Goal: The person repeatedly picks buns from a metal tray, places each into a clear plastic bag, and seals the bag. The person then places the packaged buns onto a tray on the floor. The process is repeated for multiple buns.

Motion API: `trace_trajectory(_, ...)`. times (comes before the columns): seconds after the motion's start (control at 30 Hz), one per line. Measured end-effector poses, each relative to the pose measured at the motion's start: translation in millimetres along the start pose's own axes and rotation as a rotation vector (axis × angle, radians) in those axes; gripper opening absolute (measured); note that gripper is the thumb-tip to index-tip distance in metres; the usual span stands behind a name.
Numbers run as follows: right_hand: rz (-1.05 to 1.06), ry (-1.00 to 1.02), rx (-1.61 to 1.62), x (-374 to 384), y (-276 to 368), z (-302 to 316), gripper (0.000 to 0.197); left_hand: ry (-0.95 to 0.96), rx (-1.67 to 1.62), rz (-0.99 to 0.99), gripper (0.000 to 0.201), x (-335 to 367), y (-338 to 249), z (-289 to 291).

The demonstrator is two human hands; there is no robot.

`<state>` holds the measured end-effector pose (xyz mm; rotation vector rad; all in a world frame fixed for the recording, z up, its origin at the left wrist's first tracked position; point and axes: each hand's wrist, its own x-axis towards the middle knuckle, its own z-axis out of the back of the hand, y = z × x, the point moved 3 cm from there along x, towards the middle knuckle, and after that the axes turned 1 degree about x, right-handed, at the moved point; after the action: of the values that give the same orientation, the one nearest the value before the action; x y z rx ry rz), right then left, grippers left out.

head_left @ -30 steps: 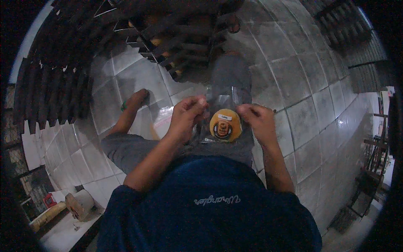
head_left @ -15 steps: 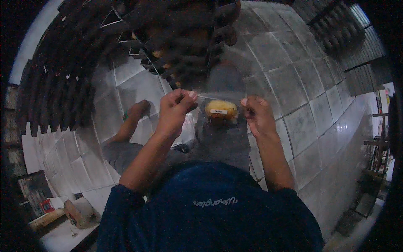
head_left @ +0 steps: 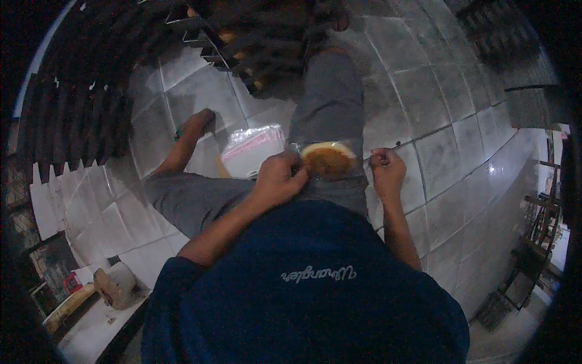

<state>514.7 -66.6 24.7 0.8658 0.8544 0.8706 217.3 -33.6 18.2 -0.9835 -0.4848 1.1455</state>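
A round yellow-orange item [head_left: 328,159] sits inside a clear plastic bag [head_left: 324,151] that lies on the person's grey-trousered thigh [head_left: 330,103], just above the knee end nearest the body. The left hand [head_left: 280,177] is curled with its fingertips pinching the bag's left edge, touching the wrapped round piece; the right hand [head_left: 387,171] is closed in a loose fist a little apart to the right, and it seems to nip a thin strip or the bag's far edge, though the film is too clear and the light too dim to say for sure. The main risk, as I judge it, is that the bag rests on a sloping, narrow thigh with only one sure grip on it: if the left pinch loosens, the round piece could slide off onto the tiled floor [head_left: 418,79]. A sharp pull by the two hands in opposite directions could also tear the thin film or squash the soft-looking content. Just beside the left hand, a stack of empty clear bags [head_left: 251,151] lies on the floor between the legs, near the bare foot [head_left: 197,124]; a shifted leg could scatter or crease them. Dark racks [head_left: 267,42] stand well apart at the top.
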Motion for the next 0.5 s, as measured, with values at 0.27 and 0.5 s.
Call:
trace_trajectory(0.27, 0.075, 0.463, -0.143, -17, 136, -83, 0.057, -0.203, -0.060, -0.031, 0.031, -5, 10, 34)
trace_trajectory(0.5, 1.742, -0.188, 0.035, 78, 440, -57, 0.040, -0.361, 0.926, -0.246, 0.037, -55, 102, 62)
